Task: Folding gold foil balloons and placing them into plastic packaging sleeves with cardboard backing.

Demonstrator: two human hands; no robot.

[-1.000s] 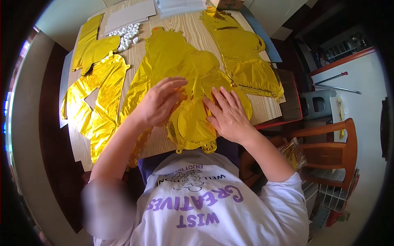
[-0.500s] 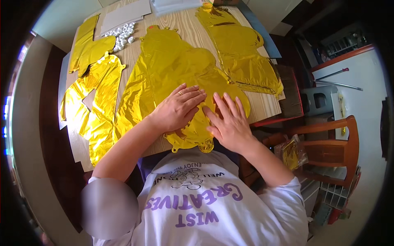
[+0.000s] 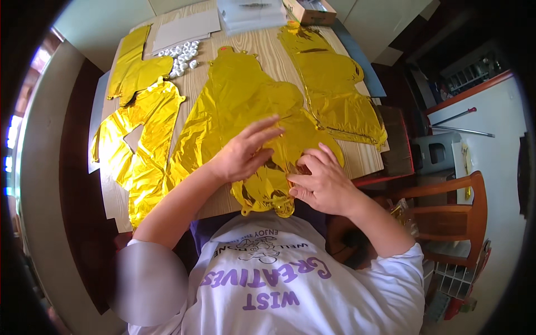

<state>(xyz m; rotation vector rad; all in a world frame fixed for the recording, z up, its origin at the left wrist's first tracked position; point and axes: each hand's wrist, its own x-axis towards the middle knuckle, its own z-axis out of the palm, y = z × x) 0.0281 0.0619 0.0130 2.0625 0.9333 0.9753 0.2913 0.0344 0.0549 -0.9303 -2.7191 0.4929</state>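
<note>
1. Left hand lies flat, fingers spread, pressing the gold foil balloon at the wooden table's near edge.
2. Right hand pinches the same balloon's lower edge.
3. Other flat gold balloons lie left and right; small white pieces sit beyond.
4. A wooden chair stands right.

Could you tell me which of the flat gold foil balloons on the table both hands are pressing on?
The middle balloon, under the left hand and right hand at the near edge; the others lie untouched at the sides.
</note>
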